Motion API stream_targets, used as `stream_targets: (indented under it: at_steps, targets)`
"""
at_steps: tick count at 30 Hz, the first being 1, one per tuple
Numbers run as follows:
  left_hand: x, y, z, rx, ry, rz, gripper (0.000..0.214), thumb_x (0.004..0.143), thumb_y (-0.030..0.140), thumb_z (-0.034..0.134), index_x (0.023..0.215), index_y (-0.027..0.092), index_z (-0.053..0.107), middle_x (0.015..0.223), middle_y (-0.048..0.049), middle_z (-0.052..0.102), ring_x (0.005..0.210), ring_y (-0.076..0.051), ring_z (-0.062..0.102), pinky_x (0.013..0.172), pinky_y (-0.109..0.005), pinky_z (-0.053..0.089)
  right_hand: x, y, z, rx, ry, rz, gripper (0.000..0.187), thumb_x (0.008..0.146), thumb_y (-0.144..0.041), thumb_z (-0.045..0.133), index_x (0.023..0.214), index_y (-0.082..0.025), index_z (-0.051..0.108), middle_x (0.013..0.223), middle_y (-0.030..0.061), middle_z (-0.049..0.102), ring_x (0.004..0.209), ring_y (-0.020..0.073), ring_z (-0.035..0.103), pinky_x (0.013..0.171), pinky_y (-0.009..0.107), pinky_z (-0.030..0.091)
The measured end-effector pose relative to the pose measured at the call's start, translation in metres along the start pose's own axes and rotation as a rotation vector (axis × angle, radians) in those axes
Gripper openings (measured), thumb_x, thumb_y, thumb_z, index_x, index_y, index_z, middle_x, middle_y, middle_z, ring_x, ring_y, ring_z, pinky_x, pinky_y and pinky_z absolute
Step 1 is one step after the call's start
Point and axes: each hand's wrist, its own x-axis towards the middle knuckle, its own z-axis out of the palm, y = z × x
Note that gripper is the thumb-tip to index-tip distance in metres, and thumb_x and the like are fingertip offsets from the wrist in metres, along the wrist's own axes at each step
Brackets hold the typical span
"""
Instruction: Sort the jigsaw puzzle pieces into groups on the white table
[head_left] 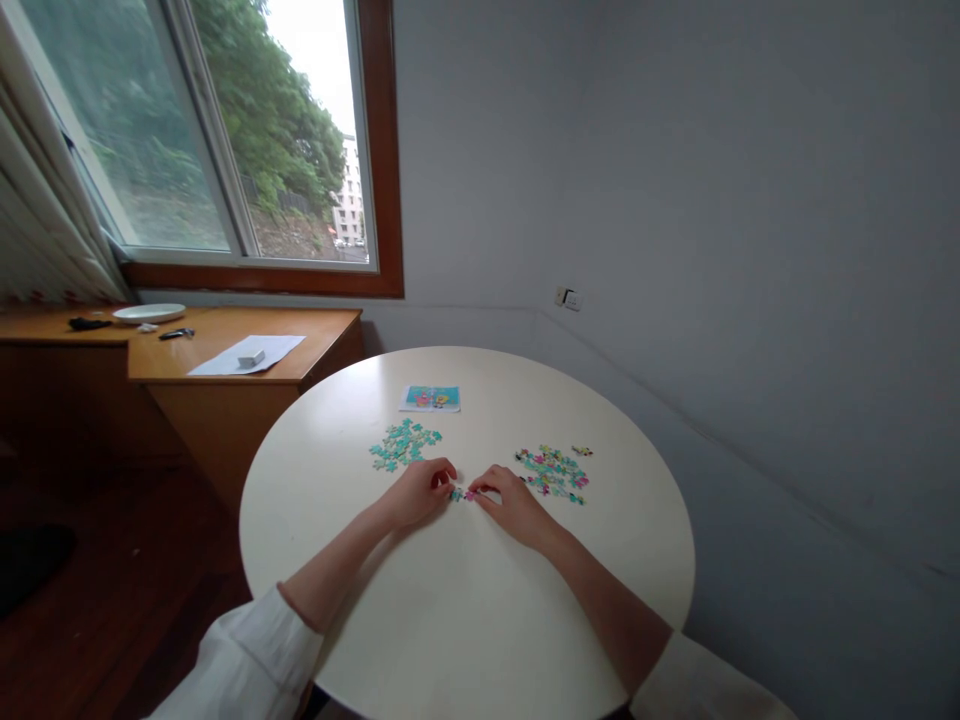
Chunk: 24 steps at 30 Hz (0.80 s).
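Between my hands, near the middle of the round table, a teal puzzle piece (456,495) and a pink puzzle piece (469,496) lie side by side; whether they interlock is too small to tell. My left hand (422,491) is closed, its fingertips pinching the teal piece from the left. From the right, my right hand (516,506) pinches the pink one between thumb and fingers. Just beyond my left hand is a spread of mostly teal puzzle pieces (405,445). A mixed heap of teal, pink and yellow puzzle pieces (553,470) lies beyond my right hand.
A small colourful picture sheet (430,399) rests farther back on the white round table (465,620). At the left, a wooden desk (330,335) holds a white plate (150,313) and a paper sheet (225,357) with a small box (251,358) on it. Walls stand behind and right.
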Motion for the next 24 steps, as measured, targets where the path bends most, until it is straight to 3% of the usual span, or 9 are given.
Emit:
stream_targets:
  at_steps: [24]
  targets:
    - [0.0019,-0.0036,0.0022,-0.014,0.003,0.007,0.018,0.075,0.015,0.045,0.082,0.014,0.062,0.065,0.0003,0.06,0.057,-0.01,0.048,0.056,-0.02,0.035,-0.0004,-0.0003,-0.0004,0.024,0.005,0.018,0.011,0.077,-0.014,0.056,0.079,-0.017,0.066,0.08,0.0044,0.06,0.079,0.016,0.055,0.075,0.03,0.044]
